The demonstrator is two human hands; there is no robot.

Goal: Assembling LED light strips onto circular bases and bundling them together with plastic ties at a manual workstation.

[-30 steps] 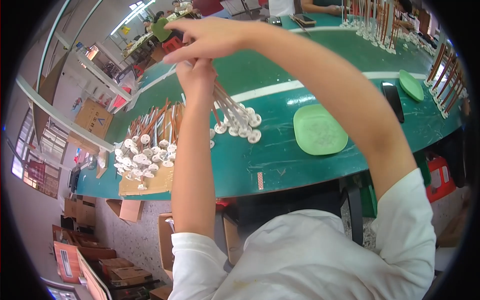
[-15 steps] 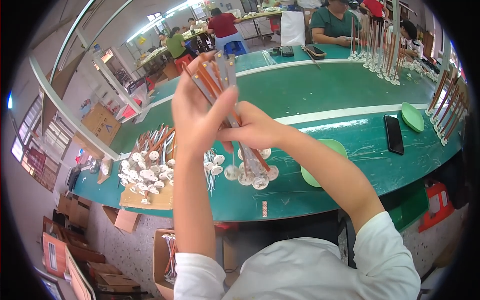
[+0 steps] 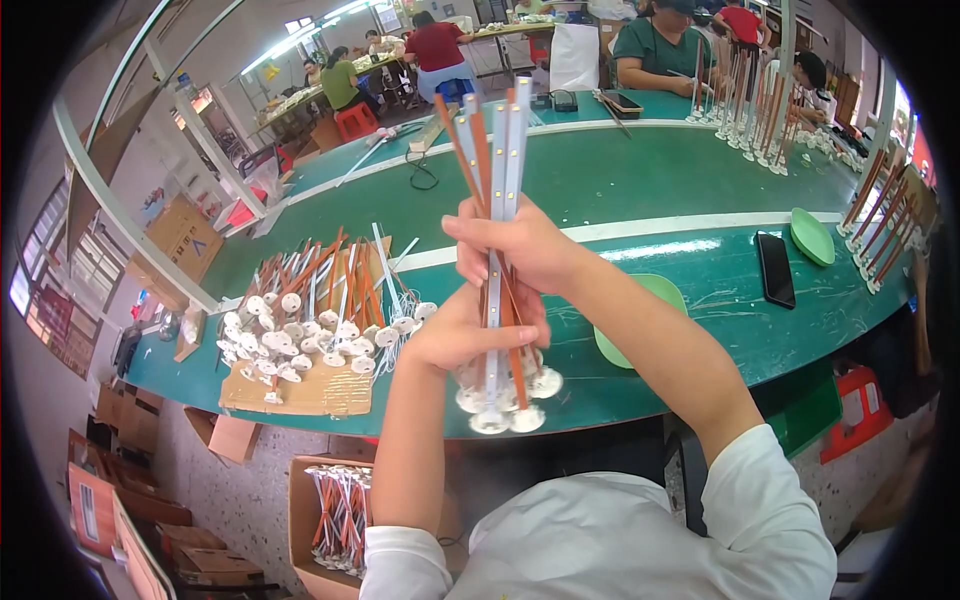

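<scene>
A bundle of LED strips (image 3: 499,180), grey and copper-coloured with small yellow chips, stands nearly upright in front of me, white round bases at the bottom. My right hand (image 3: 532,248) is closed around its middle. Just below, my left hand (image 3: 462,335) wraps the lower part, its thumb across the front, above the white bases (image 3: 490,418). To the left, a pile of similar strips with white round bases (image 3: 290,335) lies on a cardboard sheet (image 3: 340,398) on the green table (image 3: 420,415).
A green dish (image 3: 650,290), a black phone (image 3: 775,270) and another green dish (image 3: 812,237) lie to the right. Rows of upright strips (image 3: 880,225) stand at the right edge. Below the table, a cardboard box (image 3: 300,530) holds bundled strips. Across the table a person in green (image 3: 660,50) works.
The bundle has turned more upright and moved lower and toward me. My left hand has dropped from its upper part to near the bases; my right hand now sits above it.
</scene>
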